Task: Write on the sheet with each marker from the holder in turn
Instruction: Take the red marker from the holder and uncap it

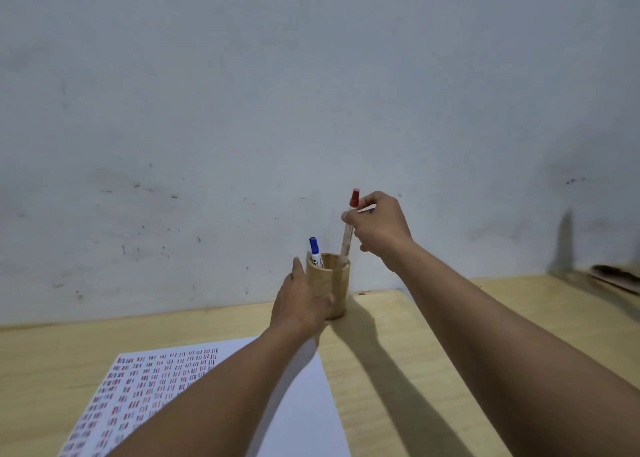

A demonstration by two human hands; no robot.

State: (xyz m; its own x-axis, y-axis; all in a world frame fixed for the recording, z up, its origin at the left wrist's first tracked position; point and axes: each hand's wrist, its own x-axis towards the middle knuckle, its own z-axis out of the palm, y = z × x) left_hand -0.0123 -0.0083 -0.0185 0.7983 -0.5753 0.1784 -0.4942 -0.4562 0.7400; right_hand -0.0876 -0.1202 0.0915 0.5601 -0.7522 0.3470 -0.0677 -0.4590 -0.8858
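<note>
A round wooden holder (pixel 337 283) stands on the table near the wall. My left hand (pixel 301 301) wraps around its left side. My right hand (pixel 377 228) pinches the upper part of a red-capped marker (pixel 347 240), which stands almost upright with its lower end inside the holder. A blue-capped marker (pixel 315 250) leans in the holder's left side. The white sheet (pixel 298 408) lies in front, its left part covered with rows of short red and blue marks; my left forearm crosses over it.
The pale wooden table (pixel 398 352) ends at a grey-white wall (pixel 311 110). A dark flat object (pixel 613 275) lies at the far right by the wall. Bare tabletop lies between the sheet and my right arm.
</note>
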